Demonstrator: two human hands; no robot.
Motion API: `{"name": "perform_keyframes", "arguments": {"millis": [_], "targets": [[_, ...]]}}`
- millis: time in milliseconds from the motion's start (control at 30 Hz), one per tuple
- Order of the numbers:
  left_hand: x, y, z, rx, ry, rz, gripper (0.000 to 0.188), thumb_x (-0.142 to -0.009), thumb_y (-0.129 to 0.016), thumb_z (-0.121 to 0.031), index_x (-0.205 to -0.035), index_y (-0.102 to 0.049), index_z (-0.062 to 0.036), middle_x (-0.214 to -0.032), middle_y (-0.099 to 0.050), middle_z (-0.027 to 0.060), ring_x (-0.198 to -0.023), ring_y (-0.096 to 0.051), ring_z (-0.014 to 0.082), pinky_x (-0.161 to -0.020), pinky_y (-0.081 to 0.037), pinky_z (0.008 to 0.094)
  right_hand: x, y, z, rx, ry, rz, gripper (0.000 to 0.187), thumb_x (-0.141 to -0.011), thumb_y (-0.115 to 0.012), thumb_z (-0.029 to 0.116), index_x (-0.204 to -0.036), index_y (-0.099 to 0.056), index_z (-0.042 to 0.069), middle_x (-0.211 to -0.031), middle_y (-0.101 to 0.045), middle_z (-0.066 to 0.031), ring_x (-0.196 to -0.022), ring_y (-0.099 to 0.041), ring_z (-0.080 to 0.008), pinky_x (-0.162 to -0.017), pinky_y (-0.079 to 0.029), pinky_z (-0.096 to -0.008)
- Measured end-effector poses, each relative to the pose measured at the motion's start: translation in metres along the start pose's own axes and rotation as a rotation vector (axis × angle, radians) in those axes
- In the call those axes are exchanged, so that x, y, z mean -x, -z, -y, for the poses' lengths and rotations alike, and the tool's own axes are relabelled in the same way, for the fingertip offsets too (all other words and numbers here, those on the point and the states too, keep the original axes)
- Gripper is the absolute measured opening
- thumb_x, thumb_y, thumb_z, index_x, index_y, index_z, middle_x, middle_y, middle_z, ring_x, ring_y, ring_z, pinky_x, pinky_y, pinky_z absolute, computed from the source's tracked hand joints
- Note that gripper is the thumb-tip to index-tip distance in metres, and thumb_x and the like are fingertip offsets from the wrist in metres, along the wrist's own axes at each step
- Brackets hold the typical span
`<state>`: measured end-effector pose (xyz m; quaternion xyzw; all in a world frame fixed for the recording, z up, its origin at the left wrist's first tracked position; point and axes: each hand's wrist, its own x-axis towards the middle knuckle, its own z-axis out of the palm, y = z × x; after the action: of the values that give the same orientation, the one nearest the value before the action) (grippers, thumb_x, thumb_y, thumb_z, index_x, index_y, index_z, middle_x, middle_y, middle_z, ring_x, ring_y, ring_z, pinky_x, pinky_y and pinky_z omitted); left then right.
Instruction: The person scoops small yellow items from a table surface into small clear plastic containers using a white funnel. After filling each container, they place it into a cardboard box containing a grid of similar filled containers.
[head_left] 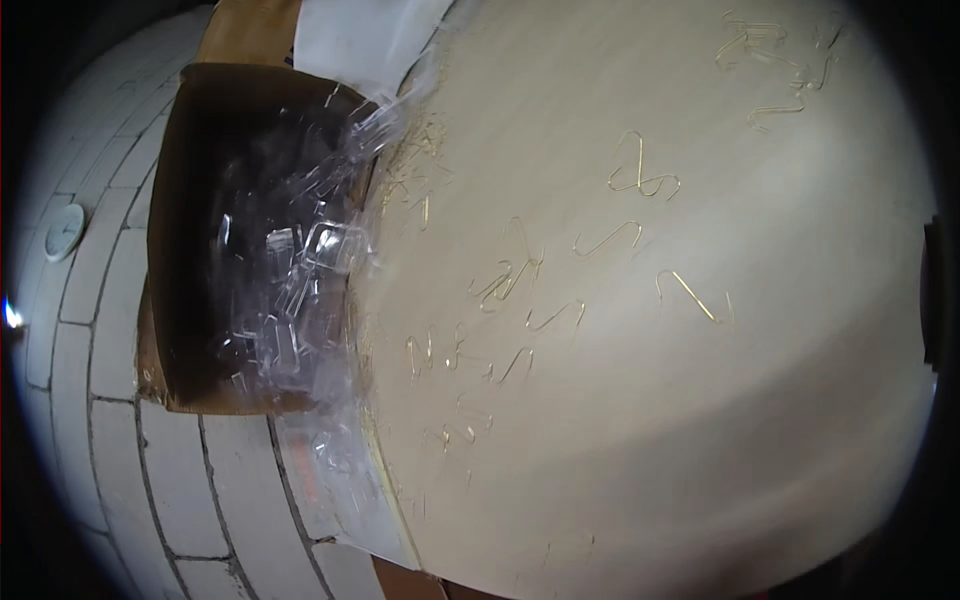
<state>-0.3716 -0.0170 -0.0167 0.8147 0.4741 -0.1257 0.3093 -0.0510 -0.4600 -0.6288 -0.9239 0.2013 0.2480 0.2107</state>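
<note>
Neither of my hands shows in the head view. Thin gold-coloured S-shaped wire hooks lie scattered over a wide beige tabletop [800, 260]. One single S-hook [695, 297] rests right of the middle, apart from the others. Left of it lies another S-hook [607, 241], and above that two hooks cross in a small pair [642, 184]. Several overlap in a tangle [498, 284] near the centre, with more loose ones below it. A further group of hooks [765, 45] sits at the upper right, partly blurred.
Along the table's left edge, an open brown cardboard box [180, 250] holds many clear plastic pieces [283, 250]. Some spill over toward the tabletop. Clear plastic [340, 450] also lies below the box. White brickwork [180, 480] with a round white clock-like disc [64, 232] fills the left.
</note>
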Motion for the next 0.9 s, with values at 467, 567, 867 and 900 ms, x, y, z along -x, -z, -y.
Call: {"name": "perform_keyframes", "arguments": {"millis": [467, 567, 867, 900], "targets": [[0.096, -0.074, -0.209, 0.433, -1.057, 0.442, 0.022, -0.090, -0.047, 0.000, -0.102, -0.061, 0.0118, -0.100, -0.064, 0.0206, -0.094, -0.065, 0.0292, -0.086, -0.052, 0.0375, 0.244, 0.224, -0.036, 0.331, 0.317, -0.047, 0.029, -0.075, -0.060, 0.016, -0.099, -0.070, 0.004, -0.087, -0.069, -0.0158, -0.087, -0.064, -0.0358, -0.080, -0.050, -0.0382], [0.125, -0.084, -0.215, 0.499, -1.139, 0.494, 0.022, -0.091, -0.047, -0.002, -0.103, -0.062, 0.0090, -0.101, -0.065, 0.0175, -0.095, -0.065, 0.0251, -0.086, -0.051, 0.0318, 0.319, 0.300, -0.044, 0.238, 0.337, 0.028, 0.028, -0.075, -0.060, 0.016, -0.098, -0.070, 0.004, -0.085, -0.069, -0.0154, -0.085, -0.065, -0.0355, -0.079, -0.051, -0.0378], [0.081, -0.125, -0.157, 0.920, -0.788, 0.740, 0.019, -0.094, -0.049, -0.007, -0.106, -0.059, 0.0040, -0.100, -0.066, 0.0162, -0.090, -0.067, 0.0260, -0.076, -0.055, 0.0299, 0.463, 0.454, 0.058, -0.813, 0.840, -0.186, 0.022, -0.081, -0.064, 0.010, -0.098, -0.068, -0.003, -0.088, -0.069, -0.0078, -0.080, -0.063, -0.0129, -0.072, -0.050, -0.0271], [0.071, -0.126, -0.157, 0.908, -0.796, 0.711, 0.023, -0.092, -0.055, -0.007, -0.112, -0.056, 0.0039, -0.107, -0.063, 0.0163, -0.094, -0.066, 0.0253, -0.076, -0.054, 0.0297, 0.456, 0.459, 0.088, -0.673, 0.850, -0.240, 0.021, -0.081, -0.063, 0.012, -0.098, -0.069, -0.001, -0.087, -0.069, -0.0095, -0.079, -0.063, -0.0138, -0.071, -0.049, -0.0278]]}}
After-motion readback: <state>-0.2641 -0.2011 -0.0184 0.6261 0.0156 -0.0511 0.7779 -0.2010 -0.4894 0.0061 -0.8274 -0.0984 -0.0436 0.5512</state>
